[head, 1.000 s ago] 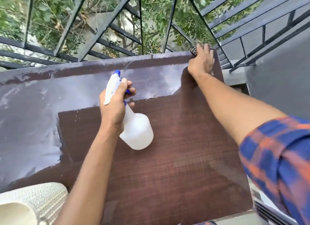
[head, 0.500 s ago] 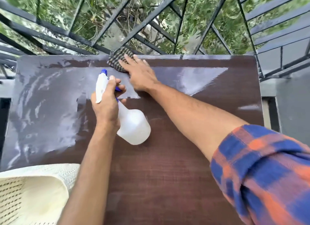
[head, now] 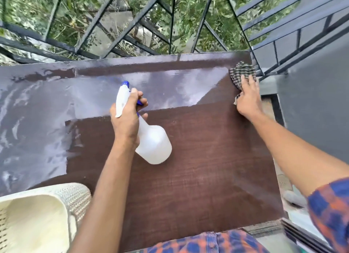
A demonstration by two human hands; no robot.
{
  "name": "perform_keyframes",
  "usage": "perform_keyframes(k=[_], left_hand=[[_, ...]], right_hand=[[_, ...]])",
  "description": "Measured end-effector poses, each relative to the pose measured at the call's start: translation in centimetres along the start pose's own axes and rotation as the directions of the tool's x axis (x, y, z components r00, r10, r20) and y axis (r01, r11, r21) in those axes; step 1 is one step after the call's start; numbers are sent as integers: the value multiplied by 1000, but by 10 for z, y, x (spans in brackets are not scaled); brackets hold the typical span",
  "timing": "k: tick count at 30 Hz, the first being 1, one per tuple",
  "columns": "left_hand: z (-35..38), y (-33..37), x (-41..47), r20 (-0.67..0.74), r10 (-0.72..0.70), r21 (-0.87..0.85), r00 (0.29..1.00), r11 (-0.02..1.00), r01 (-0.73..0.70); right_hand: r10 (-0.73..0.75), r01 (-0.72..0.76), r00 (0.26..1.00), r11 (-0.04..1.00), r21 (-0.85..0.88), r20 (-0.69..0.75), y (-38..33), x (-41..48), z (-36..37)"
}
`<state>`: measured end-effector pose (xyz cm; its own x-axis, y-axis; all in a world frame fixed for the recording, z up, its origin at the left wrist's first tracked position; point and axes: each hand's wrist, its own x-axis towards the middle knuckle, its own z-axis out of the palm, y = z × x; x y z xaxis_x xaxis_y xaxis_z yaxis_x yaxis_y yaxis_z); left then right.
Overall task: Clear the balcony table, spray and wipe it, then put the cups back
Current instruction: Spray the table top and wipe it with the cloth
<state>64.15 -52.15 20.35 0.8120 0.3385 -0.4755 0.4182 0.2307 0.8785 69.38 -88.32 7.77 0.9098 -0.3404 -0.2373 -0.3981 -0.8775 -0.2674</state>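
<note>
Wiping works best when the cloth [head: 240, 73] lies flat under the palm. The right hand [head: 248, 99] presses it with straight fingers at the far right corner of the worktop [head: 207, 177]. The left hand [head: 126, 118] curls round the spray bottle [head: 153, 147] above the middle. The wet streaks on the left side probably need overlapping strokes.

Home balcony: railing [head: 132, 24] (trees beyond), table [head: 207, 158].
</note>
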Motion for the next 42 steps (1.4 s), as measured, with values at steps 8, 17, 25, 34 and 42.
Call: perform_keyframes(k=[8,17,25,34,42], left_hand=[[-10,-13,-34,31,8,41,1000,999,-9],[-12,-34,-85,13,43,71,999,997,-44],[-2,-56,-148,58,41,163,997,985,-50],[-6,-91,-217,120,51,222,991,972,-77],[-44,-116,-278,20,1,261,1000,965,-6]], right_hand=[[62,-53,987,997,63,-150,-100,-144,65],[-769,791,610,604,-93,192,-56,-181,74],[-135,137,989,991,15,-62,112,-163,19],[-81,79,992,997,-25,-102,128,-361,76],[-566,568,822,823,-12,58,41,-419,106]])
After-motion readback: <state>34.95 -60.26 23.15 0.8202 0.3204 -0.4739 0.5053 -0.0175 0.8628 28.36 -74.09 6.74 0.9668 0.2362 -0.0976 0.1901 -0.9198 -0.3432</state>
